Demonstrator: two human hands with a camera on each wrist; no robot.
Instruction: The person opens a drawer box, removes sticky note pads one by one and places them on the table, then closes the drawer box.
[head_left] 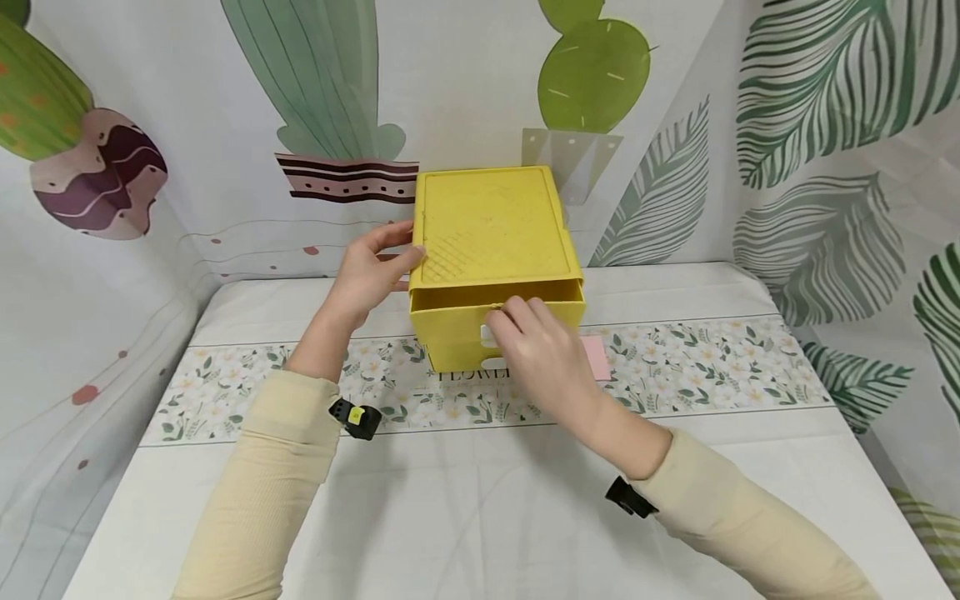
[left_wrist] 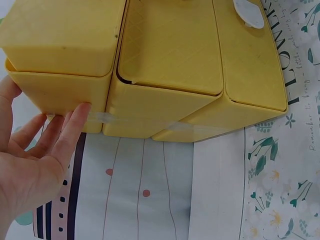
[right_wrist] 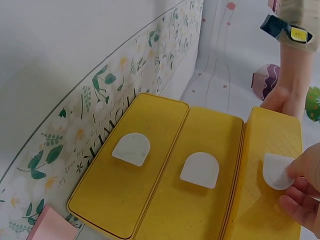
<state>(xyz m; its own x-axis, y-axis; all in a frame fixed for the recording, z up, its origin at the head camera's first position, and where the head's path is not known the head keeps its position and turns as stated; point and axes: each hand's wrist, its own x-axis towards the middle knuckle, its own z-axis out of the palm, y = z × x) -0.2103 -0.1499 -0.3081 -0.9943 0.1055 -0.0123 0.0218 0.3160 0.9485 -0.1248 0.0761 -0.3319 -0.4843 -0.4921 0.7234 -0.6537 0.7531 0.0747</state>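
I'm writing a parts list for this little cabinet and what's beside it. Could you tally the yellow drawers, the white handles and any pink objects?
Yellow drawers: 3
White handles: 3
Pink object, partly out of view: 1
Total: 7

The drawer unit (head_left: pixel 491 218) is plastic, seemingly matt.

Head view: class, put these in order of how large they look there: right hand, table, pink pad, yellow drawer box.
1. Table
2. Yellow drawer box
3. Right hand
4. Pink pad, judged only by the part that shows
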